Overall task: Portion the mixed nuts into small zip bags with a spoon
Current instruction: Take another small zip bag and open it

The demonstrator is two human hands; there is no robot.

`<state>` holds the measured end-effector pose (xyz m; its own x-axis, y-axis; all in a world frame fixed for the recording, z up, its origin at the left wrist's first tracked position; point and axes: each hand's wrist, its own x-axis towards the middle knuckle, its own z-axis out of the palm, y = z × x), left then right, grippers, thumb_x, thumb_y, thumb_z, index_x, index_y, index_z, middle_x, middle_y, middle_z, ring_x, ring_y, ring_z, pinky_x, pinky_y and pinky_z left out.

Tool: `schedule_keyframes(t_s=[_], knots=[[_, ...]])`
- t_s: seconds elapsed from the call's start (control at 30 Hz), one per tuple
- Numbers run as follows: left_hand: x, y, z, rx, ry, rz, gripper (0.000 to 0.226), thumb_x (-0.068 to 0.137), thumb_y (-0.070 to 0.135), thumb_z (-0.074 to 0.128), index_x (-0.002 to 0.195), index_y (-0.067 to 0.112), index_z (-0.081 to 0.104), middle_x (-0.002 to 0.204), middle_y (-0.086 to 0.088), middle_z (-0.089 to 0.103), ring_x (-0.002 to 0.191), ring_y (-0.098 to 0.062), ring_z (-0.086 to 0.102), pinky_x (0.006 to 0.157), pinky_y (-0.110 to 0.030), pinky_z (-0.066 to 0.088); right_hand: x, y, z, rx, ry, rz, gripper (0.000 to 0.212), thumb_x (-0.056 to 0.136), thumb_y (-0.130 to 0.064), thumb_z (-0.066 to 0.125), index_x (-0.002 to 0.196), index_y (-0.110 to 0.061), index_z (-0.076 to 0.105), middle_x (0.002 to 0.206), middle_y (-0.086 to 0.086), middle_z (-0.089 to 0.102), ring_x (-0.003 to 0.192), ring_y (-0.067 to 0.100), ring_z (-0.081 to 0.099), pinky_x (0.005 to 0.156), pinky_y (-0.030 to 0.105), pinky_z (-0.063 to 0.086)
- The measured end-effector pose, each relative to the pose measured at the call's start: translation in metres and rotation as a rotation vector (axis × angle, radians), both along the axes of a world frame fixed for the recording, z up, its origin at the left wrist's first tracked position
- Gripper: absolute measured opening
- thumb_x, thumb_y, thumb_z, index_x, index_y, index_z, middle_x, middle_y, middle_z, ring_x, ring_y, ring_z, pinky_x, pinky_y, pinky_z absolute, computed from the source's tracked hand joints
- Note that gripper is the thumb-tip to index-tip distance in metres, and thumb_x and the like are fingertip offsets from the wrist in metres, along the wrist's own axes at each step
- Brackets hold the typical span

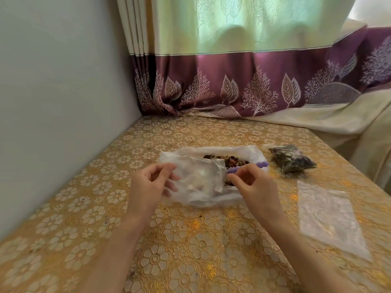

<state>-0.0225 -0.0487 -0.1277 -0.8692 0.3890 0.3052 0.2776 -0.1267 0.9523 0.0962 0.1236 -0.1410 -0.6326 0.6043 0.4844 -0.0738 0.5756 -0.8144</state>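
A single wide-angle view looks from the person's head, forward and down across the tabletop (190, 240) toward the curtain (232, 81) at its far edge. It sits close above the forearms; both hands appear near the centre, and straight lines bow toward the edges.

Gold floral tablecloth (179, 240); purple tree-print curtain (232, 81); lilac spoon (260, 166).

Both forearms reach forward, left grip (151, 182) and right grip (252, 183) pinching with curled fingers.
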Motion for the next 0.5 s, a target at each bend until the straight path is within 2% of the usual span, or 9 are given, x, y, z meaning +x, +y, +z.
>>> schedule_keyframes(t_s=[0.07, 0.13, 0.23, 0.3, 0.37, 0.43, 0.5], knots=[[0.0021, 0.0007, 0.0, -0.003, 0.002, -0.012, 0.022, 0.07, 0.034, 0.063, 0.082, 0.017, 0.07, 0.073, -0.005, 0.071, 0.054, -0.015, 0.064, 0.048, -0.022, 0.052, -0.0006, -0.0049, 0.0001, 0.131, 0.009, 0.026, 0.008, 0.08, -0.008, 0.071, 0.081, -0.012, 0.064, 0.086, -0.002, 0.062, 0.075, 0.006, 0.058, 0.071, 0.008, 0.046], [0.0021, 0.0016, -0.0003, 0.002, 0.001, -0.014, 0.024, 0.07, 0.035, 0.061, 0.082, 0.016, 0.069, 0.072, -0.004, 0.072, 0.054, -0.014, 0.064, 0.048, -0.021, 0.052, -0.0012, -0.0066, 0.0005, 0.15, 0.069, 0.069, 0.01, 0.08, -0.003, 0.07, 0.087, -0.01, 0.07, 0.092, -0.006, 0.06, 0.079, 0.006, 0.061, 0.076, 0.01, 0.048], [0.0021, 0.0021, -0.0008, 0.003, -0.006, -0.028, 0.026, 0.07, 0.034, 0.059, 0.083, 0.014, 0.068, 0.073, -0.003, 0.072, 0.053, -0.013, 0.064, 0.047, -0.02, 0.052, -0.0006, -0.0053, 0.0012, -0.075, 0.104, 0.208, 0.023, 0.082, 0.0, 0.067, 0.088, -0.022, 0.071, 0.101, -0.013, 0.065, 0.091, 0.008, 0.066, 0.081, 0.016, 0.052], [0.0037, 0.0035, -0.002, -0.031, 0.006, -0.029, 0.025, 0.073, 0.036, 0.058, 0.081, 0.015, 0.068, 0.071, -0.003, 0.072, 0.051, -0.012, 0.063, 0.045, -0.021, 0.051, -0.0012, -0.0062, 0.0005, -0.196, 0.066, 0.311, 0.03, 0.084, -0.001, 0.065, 0.093, -0.029, 0.07, 0.109, -0.007, 0.068, 0.094, 0.01, 0.068, 0.082, 0.023, 0.055], [0.0039, 0.0049, -0.0038, -0.077, 0.023, 0.021, 0.027, 0.074, 0.042, 0.055, 0.077, 0.018, 0.068, 0.068, -0.001, 0.071, 0.049, -0.009, 0.062, 0.043, -0.021, 0.049, -0.0024, -0.0095, -0.0012, -0.274, 0.033, 0.392, 0.037, 0.084, 0.0, 0.064, 0.098, -0.034, 0.068, 0.114, -0.002, 0.067, 0.083, 0.013, 0.071, 0.072, 0.024, 0.058], [0.0012, 0.0051, -0.0059, -0.09, 0.017, 0.097, 0.03, 0.075, 0.048, 0.053, 0.076, 0.022, 0.068, 0.063, 0.003, 0.069, 0.047, -0.007, 0.06, 0.04, -0.023, 0.049, -0.0018, -0.0114, -0.001, -0.294, 0.051, 0.406, 0.036, 0.078, -0.008, 0.069, 0.097, -0.038, 0.065, 0.098, -0.007, 0.073, 0.066, 0.013, 0.071, 0.06, 0.018, 0.055], [-0.0021, 0.0039, -0.0074, -0.081, 0.021, 0.17, 0.035, 0.078, 0.051, 0.05, 0.075, 0.02, 0.067, 0.051, 0.008, 0.061, 0.038, -0.003, 0.05, 0.033, -0.018, 0.04, 0.0008, -0.0107, 0.0026, -0.297, 0.085, 0.404, 0.032, 0.071, -0.022, 0.07, 0.1, -0.035, 0.064, 0.083, -0.009, 0.075, 0.06, 0.014, 0.07, 0.058, 0.017, 0.054]])
